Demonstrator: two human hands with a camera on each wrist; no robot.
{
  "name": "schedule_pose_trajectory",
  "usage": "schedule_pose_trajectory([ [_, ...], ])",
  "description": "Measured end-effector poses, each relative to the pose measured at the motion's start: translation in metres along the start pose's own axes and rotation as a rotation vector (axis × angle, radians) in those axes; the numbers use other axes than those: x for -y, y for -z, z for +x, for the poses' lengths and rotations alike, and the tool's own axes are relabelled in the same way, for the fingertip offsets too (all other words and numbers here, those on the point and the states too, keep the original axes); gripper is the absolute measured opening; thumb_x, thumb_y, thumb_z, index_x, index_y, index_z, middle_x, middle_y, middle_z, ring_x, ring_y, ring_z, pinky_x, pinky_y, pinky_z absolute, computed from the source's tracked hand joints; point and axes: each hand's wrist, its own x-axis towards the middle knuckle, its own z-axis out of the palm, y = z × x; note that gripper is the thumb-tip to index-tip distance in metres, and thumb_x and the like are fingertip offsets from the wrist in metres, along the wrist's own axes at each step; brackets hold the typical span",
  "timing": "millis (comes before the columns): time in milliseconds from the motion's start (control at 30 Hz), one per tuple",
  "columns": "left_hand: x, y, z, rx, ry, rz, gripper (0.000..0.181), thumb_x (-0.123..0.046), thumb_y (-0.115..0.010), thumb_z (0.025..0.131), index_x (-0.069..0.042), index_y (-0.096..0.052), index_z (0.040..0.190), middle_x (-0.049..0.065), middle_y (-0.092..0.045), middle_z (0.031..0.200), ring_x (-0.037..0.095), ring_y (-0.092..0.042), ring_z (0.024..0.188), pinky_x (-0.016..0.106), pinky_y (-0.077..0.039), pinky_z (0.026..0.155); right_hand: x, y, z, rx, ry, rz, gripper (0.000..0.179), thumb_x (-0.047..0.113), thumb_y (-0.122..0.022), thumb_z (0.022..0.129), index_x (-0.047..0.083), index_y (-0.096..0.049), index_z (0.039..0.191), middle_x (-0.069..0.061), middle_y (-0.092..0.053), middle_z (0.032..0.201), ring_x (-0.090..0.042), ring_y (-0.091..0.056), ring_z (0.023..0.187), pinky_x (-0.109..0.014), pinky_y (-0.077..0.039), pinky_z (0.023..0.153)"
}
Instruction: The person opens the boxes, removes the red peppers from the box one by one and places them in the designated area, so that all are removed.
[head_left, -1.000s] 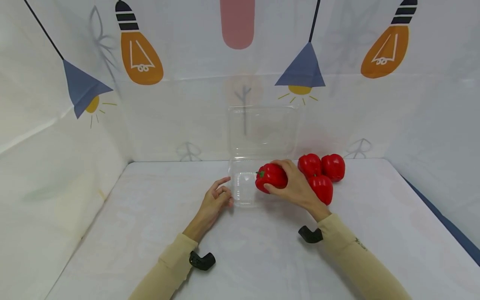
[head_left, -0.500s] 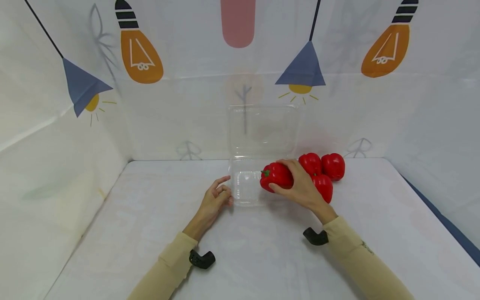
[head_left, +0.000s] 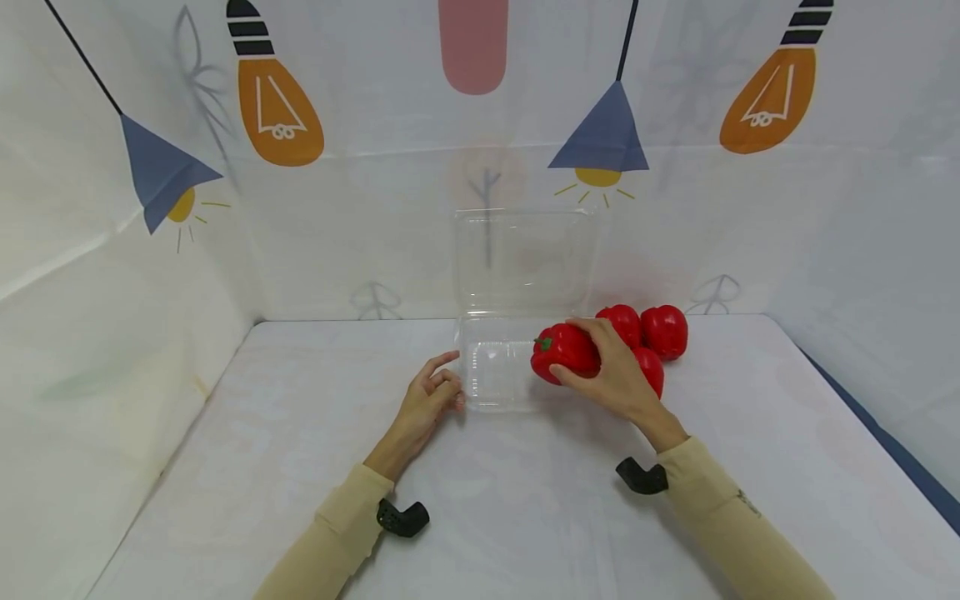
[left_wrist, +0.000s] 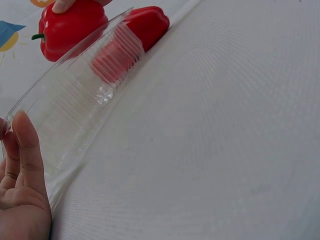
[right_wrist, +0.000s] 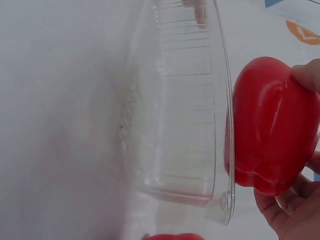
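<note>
My right hand (head_left: 611, 375) grips a red bell pepper (head_left: 567, 352) with a green stem, thumb on the near side and fingers over the far side. The pepper is on its side above the right part of a clear plastic clamshell box (head_left: 491, 407). In the right wrist view, the pepper (right_wrist: 272, 125) shows just above the box's rim (right_wrist: 227, 100). My left hand (head_left: 426, 408) is at the box's left edge; in the left wrist view, its thumb and a finger pinch the rim there. The lid (head_left: 525, 258) stands upright behind the box.
Three more red bell peppers (head_left: 664, 332) stand in a cluster right of the box, partly behind my right hand. A white cloth wall with printed lamps (head_left: 600, 133) and bulbs rises at the table's (head_left: 300, 467) back edge.
My right hand has moved the bell pepper to the right over the box, covering more of the pepper cluster. The left hand and the box have stayed put.
</note>
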Motion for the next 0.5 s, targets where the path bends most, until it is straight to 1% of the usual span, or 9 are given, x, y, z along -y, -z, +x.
schedule_pose_trajectory([
  [100,0.0004,0.0000,0.0001,0.000,-0.001,0.000,0.056,0.003,-0.049,0.093,-0.002,-0.027,0.144,-0.004,-0.053,0.080,0.007,-0.057,0.067,0.019,-0.052,0.062,-0.0020,0.0010,-0.0016,-0.007,-0.001,0.006,0.071,0.031,-0.080,0.073,0.020,-0.044,0.133,0.000,-0.049,0.125,-0.020,-0.047,0.115,-0.049,-0.055,0.082],
  [300,0.0011,0.0008,0.0007,-0.002,-0.004,-0.005,0.056,0.002,-0.051,0.093,-0.002,-0.028,0.144,-0.005,-0.053,0.080,0.007,-0.057,0.067,0.020,-0.052,0.062,-0.0056,0.0019,-0.0050,-0.016,0.000,0.006,0.071,0.033,-0.078,0.075,0.016,-0.044,0.135,-0.002,-0.049,0.127,-0.021,-0.048,0.115,-0.050,-0.055,0.083],
  [500,0.0010,0.0007,0.0007,-0.006,0.001,-0.003,0.055,0.003,-0.050,0.093,-0.003,-0.029,0.144,-0.005,-0.053,0.080,0.007,-0.057,0.068,0.020,-0.052,0.062,-0.0074,0.0048,-0.0077,-0.043,-0.009,0.017,0.070,0.030,-0.079,0.074,0.017,-0.045,0.134,-0.001,-0.049,0.128,-0.021,-0.047,0.116,-0.051,-0.055,0.083],
])
